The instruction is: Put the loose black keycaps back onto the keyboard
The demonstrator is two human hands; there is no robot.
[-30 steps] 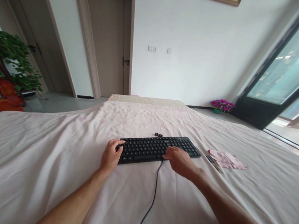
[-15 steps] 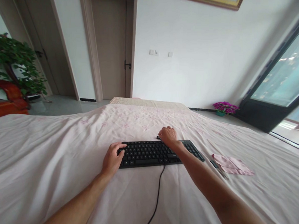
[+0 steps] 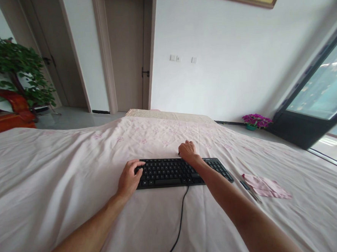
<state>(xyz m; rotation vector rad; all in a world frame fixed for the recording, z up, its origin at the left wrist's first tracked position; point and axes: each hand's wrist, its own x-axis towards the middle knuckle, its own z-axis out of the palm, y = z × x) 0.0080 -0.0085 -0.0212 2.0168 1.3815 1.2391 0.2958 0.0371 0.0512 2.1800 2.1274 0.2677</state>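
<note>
A black keyboard (image 3: 162, 172) lies flat on a pale flowered cloth (image 3: 112, 228), its keys facing up. My left hand (image 3: 130, 177) grips its left end, with the fingers at the upper left corner and the thumb by the left keys. Beyond the keyboard's far edge, my right hand (image 3: 187, 150) is closed. A small dark piece (image 3: 179, 154) just shows at its left fingertips, mostly hidden and too small to name. My right forearm crosses over the right part of the keyboard. A black cable (image 3: 180, 222) runs from the near edge toward me.
Right of the keyboard lie a pink cloth (image 3: 266, 186) and a thin tool with a dark end (image 3: 245, 185). A red wooden armrest (image 3: 19, 106) and a leafy plant (image 3: 13, 71) stand at the left. Purple flowers (image 3: 256, 120) sit on the floor at the back right.
The view has shifted slightly. The small dark piece at my right hand, plainer before, is now mostly covered by the fingers. My left hand keeps its place on the keyboard.
</note>
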